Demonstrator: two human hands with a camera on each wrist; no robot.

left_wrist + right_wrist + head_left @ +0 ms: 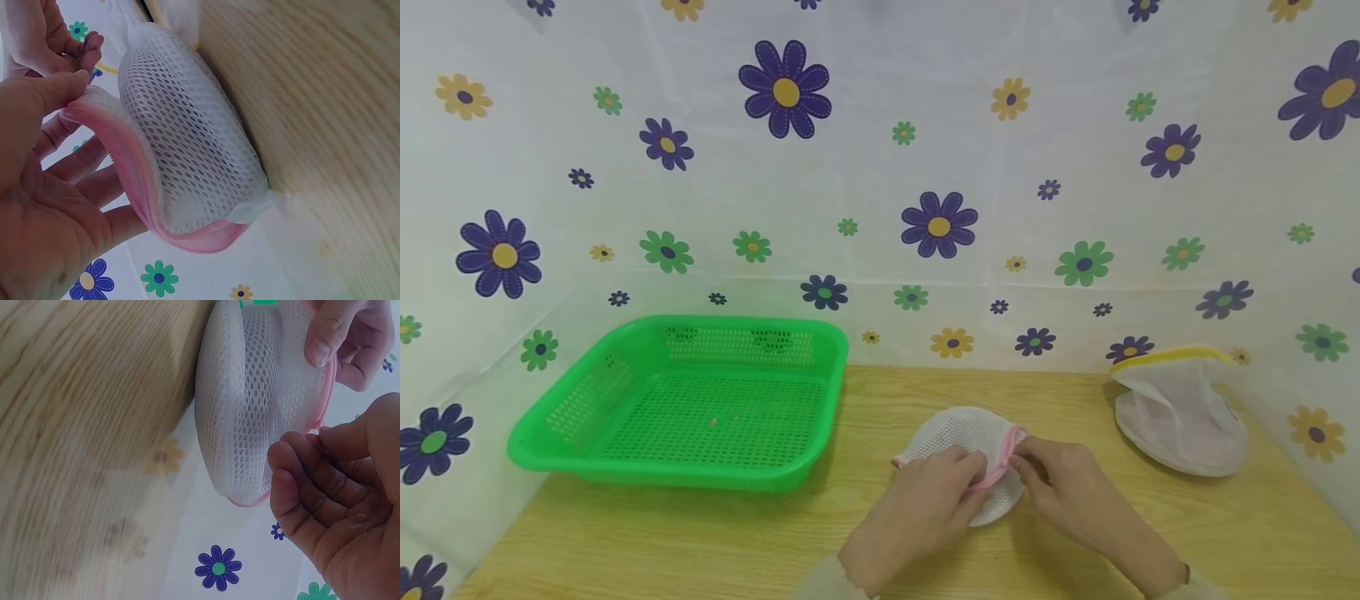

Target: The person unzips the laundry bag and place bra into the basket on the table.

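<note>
A white mesh laundry bag (953,429) with a pink zipper trim (139,178) stands puffed out on the table, between both hands. My left hand (928,496) pinches the pink trim, thumb on one side and fingers behind it, as the left wrist view shows. At the trim's right end, my right hand (1067,487) pinches a small part of the zipper edge between thumb and forefinger. Its other fingers curl beside the mesh (259,394) in the right wrist view. What exactly sits between those right fingertips is hidden.
A green plastic basket (685,477) with perforated walls stands at the left of the wooden table (880,392). Toward the back right sits another white bag (1180,417) with a yellow trim. A flower-printed white sheet (850,167) encloses the back and sides.
</note>
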